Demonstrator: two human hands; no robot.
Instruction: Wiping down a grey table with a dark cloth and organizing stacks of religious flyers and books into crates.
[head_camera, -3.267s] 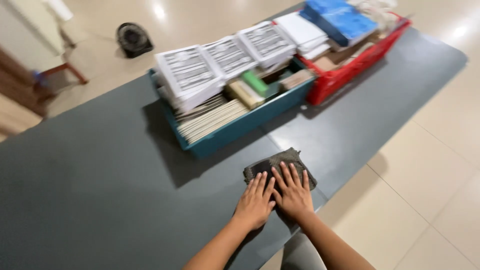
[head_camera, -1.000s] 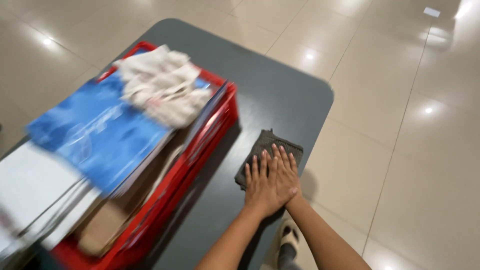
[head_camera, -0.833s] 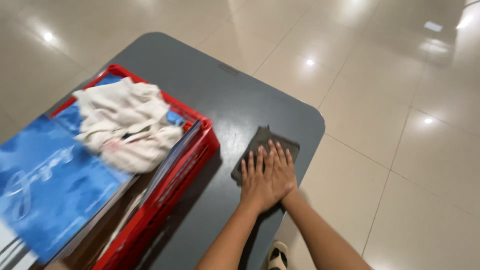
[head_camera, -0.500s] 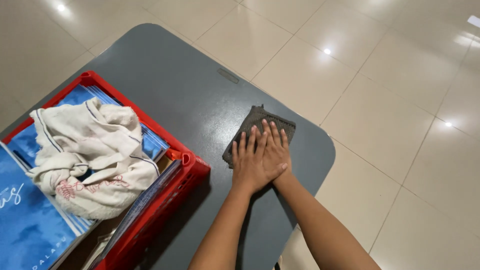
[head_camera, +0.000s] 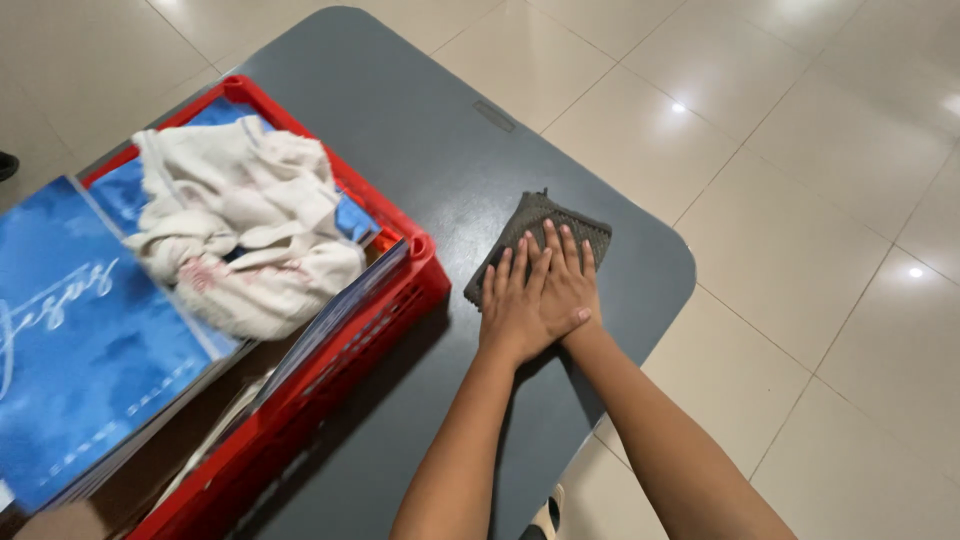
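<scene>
A dark grey woven cloth (head_camera: 530, 215) lies flat on the grey table (head_camera: 400, 130), close to its rounded corner. Both my hands press down on it with the fingers stretched out. My left hand (head_camera: 515, 310) covers the cloth's near left part, and its thumb lies over my right hand (head_camera: 568, 280), which rests beside it. Only the far edge of the cloth shows beyond my fingertips. Neither hand grips anything.
A red plastic crate (head_camera: 420, 250) stands just left of my hands, holding a crumpled cream cloth (head_camera: 245, 225) on blue booklets (head_camera: 80, 340). The table edge runs right of my arms, with a glossy tiled floor (head_camera: 800, 250) beyond. My foot (head_camera: 545, 515) shows below.
My hands have slid the cloth along the table, from in front of the teal crate to the far end past the red crate. Over the last half second they have barely shifted.
</scene>
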